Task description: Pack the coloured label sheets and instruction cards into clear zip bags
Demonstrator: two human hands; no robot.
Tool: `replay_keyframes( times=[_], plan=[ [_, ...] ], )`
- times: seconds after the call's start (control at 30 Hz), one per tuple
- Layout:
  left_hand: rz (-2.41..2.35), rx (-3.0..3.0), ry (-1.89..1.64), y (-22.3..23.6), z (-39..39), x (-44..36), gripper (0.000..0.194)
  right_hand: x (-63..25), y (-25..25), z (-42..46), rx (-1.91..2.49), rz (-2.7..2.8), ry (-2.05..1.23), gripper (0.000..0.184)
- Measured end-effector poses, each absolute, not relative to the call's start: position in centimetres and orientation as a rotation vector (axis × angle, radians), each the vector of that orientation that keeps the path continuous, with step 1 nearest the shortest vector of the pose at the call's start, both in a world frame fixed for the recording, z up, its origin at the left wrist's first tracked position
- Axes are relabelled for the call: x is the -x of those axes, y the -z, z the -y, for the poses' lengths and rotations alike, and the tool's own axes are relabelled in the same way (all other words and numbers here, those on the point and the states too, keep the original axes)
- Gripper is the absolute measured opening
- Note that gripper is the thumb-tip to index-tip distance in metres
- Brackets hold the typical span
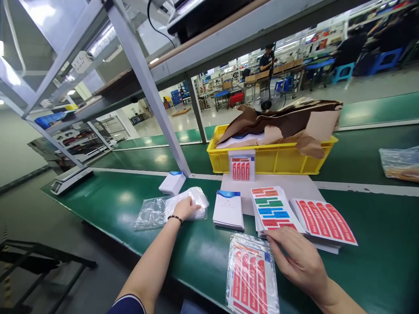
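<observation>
Left hand, head view: palm down on the clear bags, fingers bent over the right part of the pile; can't tell if it's pinching one. Dark bead bracelet on that wrist. Right hand: thumb and fingertips touch the near edge of the multicolour labels; can't tell whether a sheet is gripped.

Red labels sit just right of the multicolour stack, top sheet curved. White booklets, blue band at the far end, lie between the two hands. Second booklet stack is just beyond the bags. Bagged labels lie flat at the near side, left of the right hand. All on the green bench.

Behind: yellow bin with brown paper spilling over its rim; label pack upright at its front wall. Scale at far left end.
</observation>
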State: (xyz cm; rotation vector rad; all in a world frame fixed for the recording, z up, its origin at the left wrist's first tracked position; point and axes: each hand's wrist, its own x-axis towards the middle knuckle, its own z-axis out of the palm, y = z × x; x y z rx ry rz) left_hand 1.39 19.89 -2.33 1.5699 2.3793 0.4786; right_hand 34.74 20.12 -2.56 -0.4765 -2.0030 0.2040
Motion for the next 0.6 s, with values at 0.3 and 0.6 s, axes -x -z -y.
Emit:
replay_keyframes(
  times=[0.3, 0.6],
  plan=[
    [-2.079, -1.534, -0.617, 0.6, -18.8, -2.1, 0.018, -34.2, 2.9, -19.7, 0.467, 2.120, -0.421, 0.019],
    [-1.468, -1.674, -0.692, 0.2, -15.2, -15.3, 0.025, -32.4, 3.7, -18.0, 0.812, 2.149, -1.123, 0.034]
  ],
)
